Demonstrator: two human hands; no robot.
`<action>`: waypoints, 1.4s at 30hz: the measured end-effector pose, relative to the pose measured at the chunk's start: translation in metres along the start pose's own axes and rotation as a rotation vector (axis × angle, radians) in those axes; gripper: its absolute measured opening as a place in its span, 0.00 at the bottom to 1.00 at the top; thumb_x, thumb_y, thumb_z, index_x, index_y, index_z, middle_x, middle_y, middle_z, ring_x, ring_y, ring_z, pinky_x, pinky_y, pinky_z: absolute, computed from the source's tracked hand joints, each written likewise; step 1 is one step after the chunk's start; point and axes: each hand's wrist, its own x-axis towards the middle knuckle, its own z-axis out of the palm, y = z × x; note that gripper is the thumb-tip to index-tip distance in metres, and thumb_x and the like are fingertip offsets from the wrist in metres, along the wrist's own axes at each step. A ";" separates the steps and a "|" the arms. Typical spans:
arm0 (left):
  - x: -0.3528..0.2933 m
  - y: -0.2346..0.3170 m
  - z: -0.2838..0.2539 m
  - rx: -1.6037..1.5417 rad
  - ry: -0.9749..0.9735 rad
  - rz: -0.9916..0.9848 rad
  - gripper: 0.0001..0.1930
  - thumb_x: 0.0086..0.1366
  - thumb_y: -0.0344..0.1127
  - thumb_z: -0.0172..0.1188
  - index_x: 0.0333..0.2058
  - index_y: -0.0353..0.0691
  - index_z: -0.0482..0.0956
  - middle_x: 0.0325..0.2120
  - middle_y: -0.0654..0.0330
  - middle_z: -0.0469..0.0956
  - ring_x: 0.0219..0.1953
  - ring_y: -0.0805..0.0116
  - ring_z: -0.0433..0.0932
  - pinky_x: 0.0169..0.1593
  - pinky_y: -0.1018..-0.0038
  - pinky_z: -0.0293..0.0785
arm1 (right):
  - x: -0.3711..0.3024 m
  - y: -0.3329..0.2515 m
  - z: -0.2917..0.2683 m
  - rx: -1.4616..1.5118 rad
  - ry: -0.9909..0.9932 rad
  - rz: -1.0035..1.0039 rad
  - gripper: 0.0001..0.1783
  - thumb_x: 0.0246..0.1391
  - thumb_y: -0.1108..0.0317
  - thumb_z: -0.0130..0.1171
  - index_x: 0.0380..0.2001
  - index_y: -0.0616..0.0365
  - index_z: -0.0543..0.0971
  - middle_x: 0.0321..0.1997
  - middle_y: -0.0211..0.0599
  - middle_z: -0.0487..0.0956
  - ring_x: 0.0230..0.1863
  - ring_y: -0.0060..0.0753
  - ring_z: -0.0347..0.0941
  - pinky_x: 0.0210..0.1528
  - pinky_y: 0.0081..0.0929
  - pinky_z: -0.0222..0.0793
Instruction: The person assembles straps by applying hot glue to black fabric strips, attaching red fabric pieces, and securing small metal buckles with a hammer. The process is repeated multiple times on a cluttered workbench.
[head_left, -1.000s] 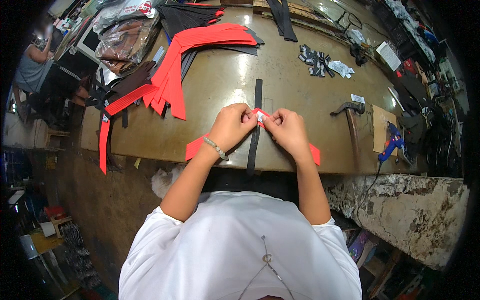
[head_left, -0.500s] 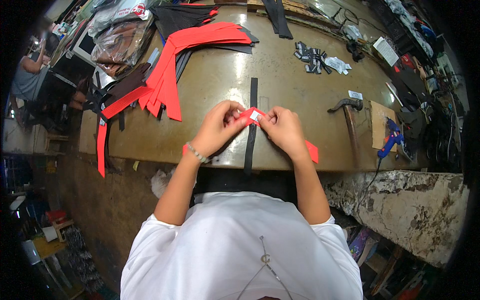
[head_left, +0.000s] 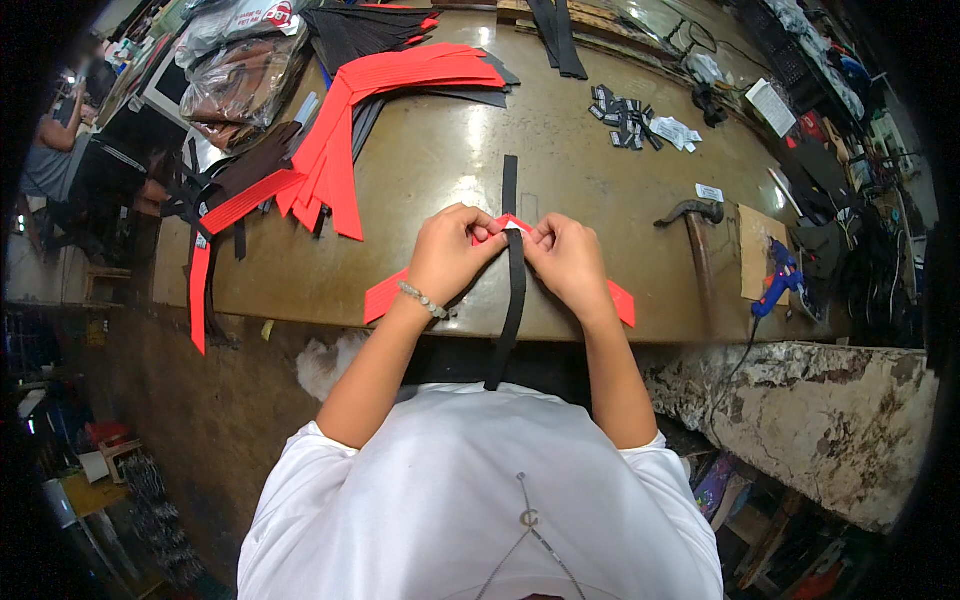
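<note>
Red strap (head_left: pixel 386 297) pinched between both hands at the table's near side

Left hand (head_left: pixel 447 252) and right hand (head_left: pixel 568 262) face each other, backs upward, forearms slanting inward. Thumbs and fingers close narrowly on the strap's middle; its ends show beyond the forearms. Between the hands, a black strap (head_left: pixel 515 280) runs down past the table (head_left: pixel 280 285) edge; whether fingertips press it too cannot be told.

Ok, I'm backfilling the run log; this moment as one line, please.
left hand: pinching red ribbed strip | right hand: pinching same strip | black strap: running between hands
</note>
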 end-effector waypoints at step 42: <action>-0.022 0.012 -0.001 0.358 0.028 0.301 0.15 0.65 0.35 0.57 0.51 0.47 0.78 0.31 0.56 0.71 0.32 0.58 0.76 0.33 0.65 0.73 | -0.038 0.083 -0.059 -0.476 0.504 -0.327 0.19 0.56 0.68 0.57 0.50 0.67 0.74 0.54 0.53 0.73 0.53 0.56 0.69 0.55 0.45 0.66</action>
